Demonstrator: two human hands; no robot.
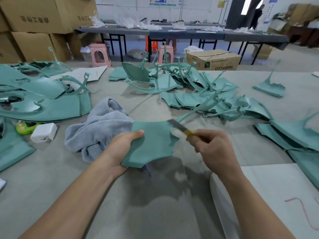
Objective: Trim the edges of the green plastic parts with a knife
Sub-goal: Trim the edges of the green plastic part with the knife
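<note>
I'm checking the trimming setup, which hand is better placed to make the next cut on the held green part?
Right hand: it grips the yellow-handled knife, blade at the flat green plastic part steadied by the left hand.

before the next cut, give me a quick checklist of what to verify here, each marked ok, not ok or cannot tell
1. Left hand grips the green part, thumb on top: ok.
2. Right hand holds the knife by its yellow handle: ok.
3. Blade reaches the part's upper right edge: ok.
4. Left fingers out of the blade's path: ok, they sit at the opposite edge.
5. Blade sharpness and how far it is extended: cannot tell, blurred.
6. Grey cloth away from the cut edge: ok.
</note>
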